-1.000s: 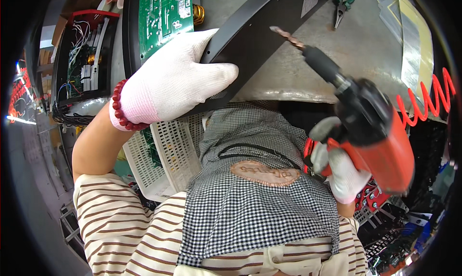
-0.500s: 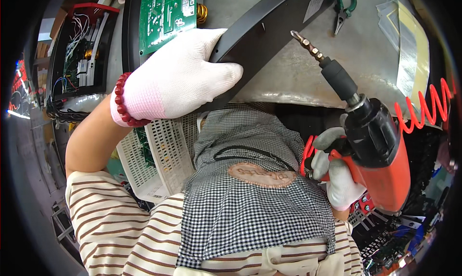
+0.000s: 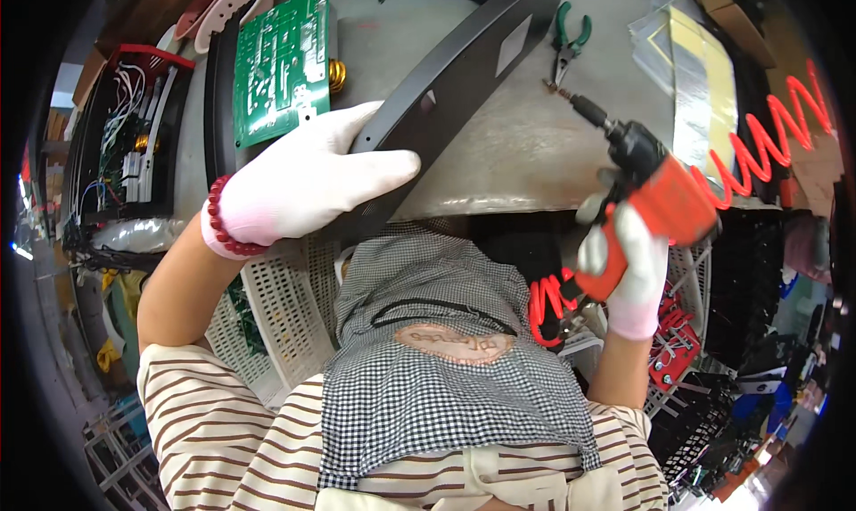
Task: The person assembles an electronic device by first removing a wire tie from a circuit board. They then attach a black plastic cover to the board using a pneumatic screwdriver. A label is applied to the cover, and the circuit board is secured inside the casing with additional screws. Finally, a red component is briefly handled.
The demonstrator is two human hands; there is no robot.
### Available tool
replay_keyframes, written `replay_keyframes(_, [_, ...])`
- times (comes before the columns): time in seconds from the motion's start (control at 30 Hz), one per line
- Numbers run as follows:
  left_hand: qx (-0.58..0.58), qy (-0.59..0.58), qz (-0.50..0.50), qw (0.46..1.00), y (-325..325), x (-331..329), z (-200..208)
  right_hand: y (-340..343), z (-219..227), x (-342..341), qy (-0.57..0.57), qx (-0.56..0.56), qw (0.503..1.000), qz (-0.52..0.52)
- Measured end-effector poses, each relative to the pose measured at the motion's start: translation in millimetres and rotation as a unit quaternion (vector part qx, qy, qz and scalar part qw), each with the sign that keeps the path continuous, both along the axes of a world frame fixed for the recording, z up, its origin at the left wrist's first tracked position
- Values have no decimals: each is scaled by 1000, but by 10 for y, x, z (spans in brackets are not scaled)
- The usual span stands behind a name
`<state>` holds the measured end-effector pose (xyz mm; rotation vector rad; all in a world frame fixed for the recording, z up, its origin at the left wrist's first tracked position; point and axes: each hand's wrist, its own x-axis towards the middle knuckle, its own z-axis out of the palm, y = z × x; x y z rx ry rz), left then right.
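My left hand (image 3: 308,168), in a white glove, is closed on the near end of a black metal panel (image 3: 450,78). Its thumb lies over the near face and the fingers are behind. The panel stands tilted on the metal table. In my gloved right hand (image 3: 637,261) is a red and black air screwdriver (image 3: 655,185), gripped by its handle. Its bit points up and left, a little apart from the panel. Beyond my left hand a green circuit board (image 3: 283,65) with a copper coil (image 3: 336,76) lies in a black frame (image 3: 218,110).
Green-handled pliers (image 3: 571,38) lie behind the bit. Clear and yellow sheets (image 3: 700,83) are at the right of the table (image 3: 508,177). A red coiled air hose (image 3: 758,145) runs past my right hand. An opened black case (image 3: 134,132) with wiring stands left; white baskets (image 3: 285,306) are below.
My right hand has lifted the air screwdriver away from me and turned it further left. The view has shifted; my left hand keeps its hold on the panel.
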<state>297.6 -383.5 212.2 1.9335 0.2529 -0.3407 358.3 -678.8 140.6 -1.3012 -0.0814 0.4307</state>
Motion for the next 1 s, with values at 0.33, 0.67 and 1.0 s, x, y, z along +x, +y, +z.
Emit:
replay_keyframes(0.33, [-265,-134,121,947,22,98,-563,-292,-552,1538,119,34,990,-69])
replay_keyframes(0.67, [-73,-173,87,978,-109,262,-669,31,55,1628,-422,-610,671,1])
replay_keyframes(1.0, [-326,-47,179,927,-95,306,-673,1123,-99,1738,-373,-698,598,123])
